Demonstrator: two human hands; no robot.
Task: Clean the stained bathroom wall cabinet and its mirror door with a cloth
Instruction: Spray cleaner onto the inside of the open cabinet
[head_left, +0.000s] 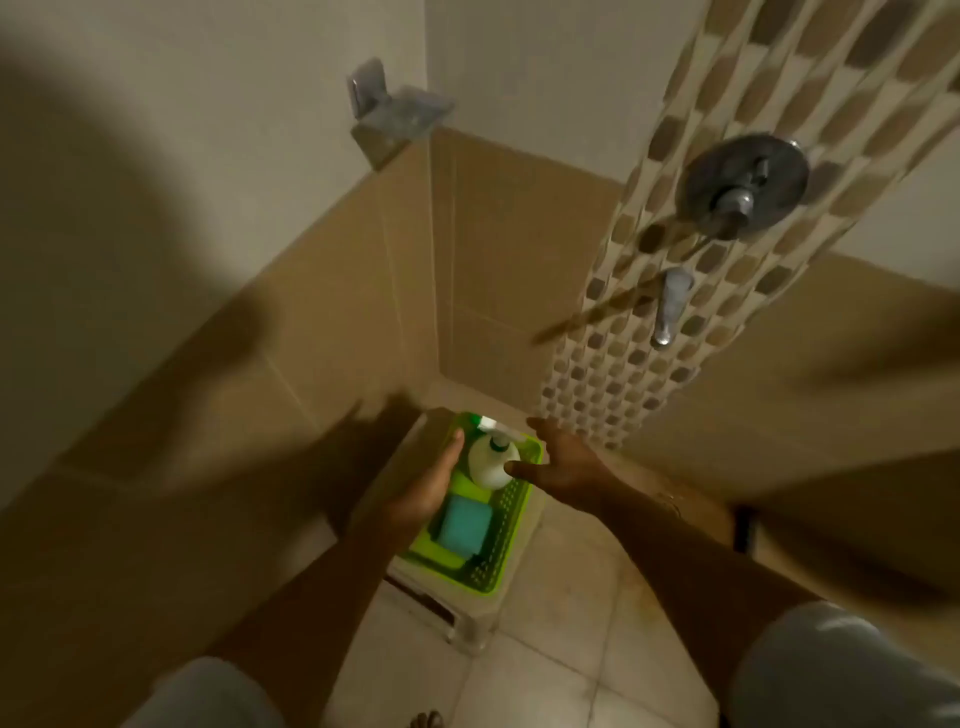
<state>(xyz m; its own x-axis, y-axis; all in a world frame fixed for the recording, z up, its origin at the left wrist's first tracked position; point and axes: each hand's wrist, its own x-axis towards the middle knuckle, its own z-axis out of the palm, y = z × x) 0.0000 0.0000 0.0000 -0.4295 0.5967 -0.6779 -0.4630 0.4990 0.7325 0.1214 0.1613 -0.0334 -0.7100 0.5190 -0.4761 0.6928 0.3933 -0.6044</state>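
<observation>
A lime-green perforated basket (506, 525) rests on a small white stool (457, 618) in a tiled shower corner. In it stands a white spray bottle (491, 460) with a green-and-white nozzle, and a folded teal cloth (464, 525) lies in front of the bottle. My left hand (428, 486) is open along the basket's left side, fingers stretched toward the bottle. My right hand (563, 460) is open just right of the bottle, its thumb touching or nearly touching the bottle's side. Neither hand holds anything. The cabinet and mirror are out of view.
A chrome shower valve (743, 187) and a spout (670, 306) sit on a mosaic tile strip at the right. A metal corner shelf (397, 111) hangs on the wall at upper left. Beige wall tiles and pale floor tiles (571, 649) surround the stool. The picture is dim and blurred.
</observation>
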